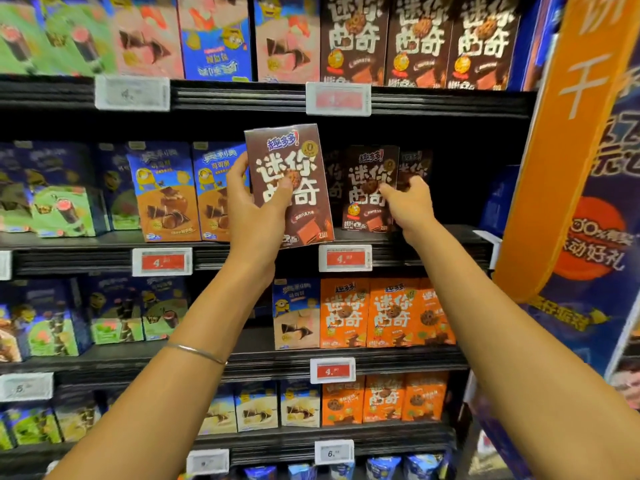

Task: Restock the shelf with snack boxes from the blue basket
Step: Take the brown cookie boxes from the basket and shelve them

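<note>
My left hand point(254, 206) holds a brown cookie box point(294, 202) upright in front of the middle shelf point(433, 251), fingers wrapped round its left edge and thumb on its face. My right hand point(407, 202) reaches into the same shelf and pinches the right edge of a second brown cookie box point(367, 188) that stands on the shelf. More brown boxes point(414, 168) stand in the dark behind and to the right of it. The blue basket is not in view.
Blue and orange boxes point(166, 195) stand left of the held box. Orange cookie boxes point(377, 313) fill the shelf below, brown ones point(419, 43) the shelf above. Price tags point(345, 258) line the shelf edges. An orange and blue banner point(568, 150) hangs at the right.
</note>
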Tool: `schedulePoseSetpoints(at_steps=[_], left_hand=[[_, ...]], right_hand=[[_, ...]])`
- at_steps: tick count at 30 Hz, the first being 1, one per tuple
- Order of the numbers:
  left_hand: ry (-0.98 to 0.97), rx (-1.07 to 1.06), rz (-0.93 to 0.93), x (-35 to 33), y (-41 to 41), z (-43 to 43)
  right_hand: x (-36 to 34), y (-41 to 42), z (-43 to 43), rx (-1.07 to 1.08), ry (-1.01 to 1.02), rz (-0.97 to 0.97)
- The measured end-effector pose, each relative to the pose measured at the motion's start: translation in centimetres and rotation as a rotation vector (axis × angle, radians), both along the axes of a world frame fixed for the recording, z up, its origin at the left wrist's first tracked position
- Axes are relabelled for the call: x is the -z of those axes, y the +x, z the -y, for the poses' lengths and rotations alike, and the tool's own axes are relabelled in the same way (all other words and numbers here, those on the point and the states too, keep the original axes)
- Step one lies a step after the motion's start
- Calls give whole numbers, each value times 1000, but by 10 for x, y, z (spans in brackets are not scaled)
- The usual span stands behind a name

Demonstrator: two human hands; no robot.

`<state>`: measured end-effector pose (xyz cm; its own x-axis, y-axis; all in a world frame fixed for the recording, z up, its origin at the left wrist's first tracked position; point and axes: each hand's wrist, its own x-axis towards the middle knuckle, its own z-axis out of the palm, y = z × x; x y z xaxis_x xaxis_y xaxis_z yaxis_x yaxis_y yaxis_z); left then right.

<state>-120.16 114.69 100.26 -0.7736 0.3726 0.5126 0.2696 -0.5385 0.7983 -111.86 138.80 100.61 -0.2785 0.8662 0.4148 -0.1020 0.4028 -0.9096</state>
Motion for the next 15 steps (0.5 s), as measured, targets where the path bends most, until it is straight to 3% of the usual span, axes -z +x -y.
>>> schedulePoseSetpoints(at_steps=[4, 15], left_hand=[[-5, 2, 14, -3, -3, 0], [2, -38, 77, 5, -23, 5]], right_hand=[[-4, -10, -15, 187, 124, 187], [-13, -22, -31, 286, 204, 425]])
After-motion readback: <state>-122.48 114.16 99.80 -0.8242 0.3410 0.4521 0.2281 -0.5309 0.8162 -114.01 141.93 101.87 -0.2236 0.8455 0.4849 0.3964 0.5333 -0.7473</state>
